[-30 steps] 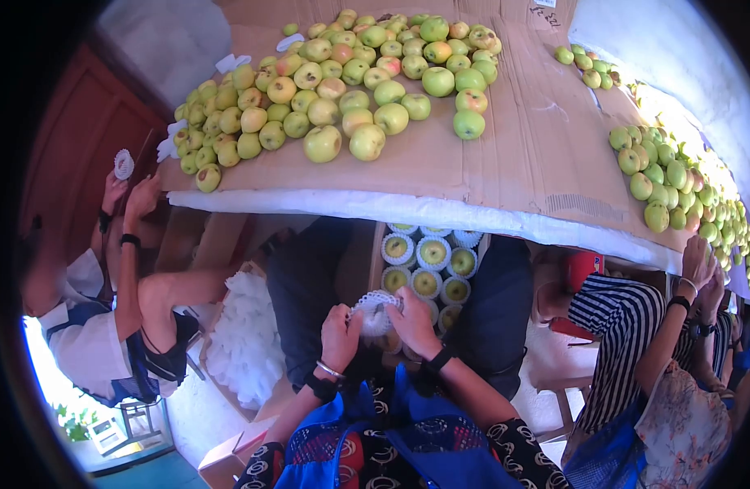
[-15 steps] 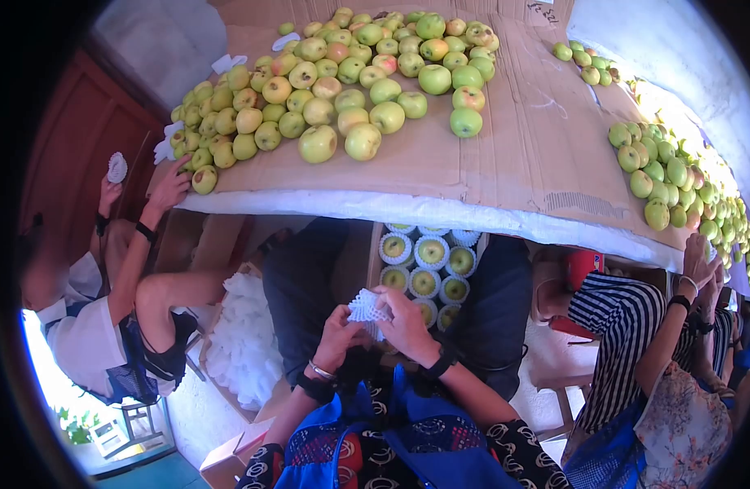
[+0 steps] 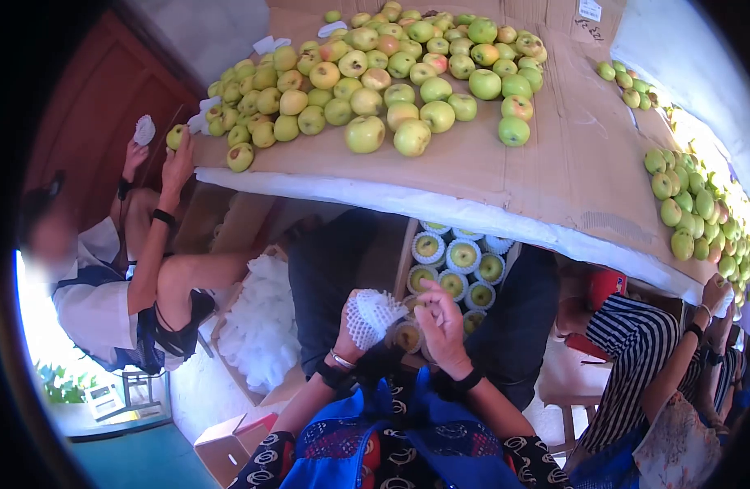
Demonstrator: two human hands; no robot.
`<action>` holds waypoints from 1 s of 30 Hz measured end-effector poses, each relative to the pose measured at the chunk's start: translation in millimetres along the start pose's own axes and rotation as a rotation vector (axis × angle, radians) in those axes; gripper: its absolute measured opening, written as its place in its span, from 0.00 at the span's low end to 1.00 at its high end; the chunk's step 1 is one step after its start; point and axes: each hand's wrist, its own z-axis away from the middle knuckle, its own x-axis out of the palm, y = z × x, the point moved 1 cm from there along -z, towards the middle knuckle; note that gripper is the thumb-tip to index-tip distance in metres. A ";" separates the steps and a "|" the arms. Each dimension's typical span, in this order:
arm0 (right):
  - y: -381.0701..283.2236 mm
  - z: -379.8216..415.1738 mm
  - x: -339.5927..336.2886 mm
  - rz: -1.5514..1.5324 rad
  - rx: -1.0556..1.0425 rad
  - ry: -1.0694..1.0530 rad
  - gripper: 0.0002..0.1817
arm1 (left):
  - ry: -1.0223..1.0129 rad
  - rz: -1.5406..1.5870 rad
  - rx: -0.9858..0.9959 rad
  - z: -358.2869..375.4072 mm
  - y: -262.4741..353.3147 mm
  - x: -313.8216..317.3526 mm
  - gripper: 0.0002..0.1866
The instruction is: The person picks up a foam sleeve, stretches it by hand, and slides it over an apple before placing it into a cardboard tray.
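Observation:
A white foam fruit net is spread wide over the fingers of my left hand, which holds it above my lap. No apple shows inside the net. My right hand is just right of the net, apart from it, its fingers spread and holding nothing. Between my knees, partly under the table, stands an open carton. In it sit green apples in rows, each in its own white foam net. My hands hide the near end of the carton.
Loose green apples are heaped on the cardboard-covered table. More apples lie at right. White foam nets fill a box at my left. A co-worker at left holds an apple and a net; another sits at right.
My right hand has come off the net and opened. The net now spreads wider on my left hand. The left co-worker has lifted an apple from the table. The view has shifted.

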 end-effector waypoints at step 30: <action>46.5 -5.9 -6.2 -0.658 0.646 0.045 0.06 | 0.067 0.833 -0.115 -2.1 85.7 -5.4 0.10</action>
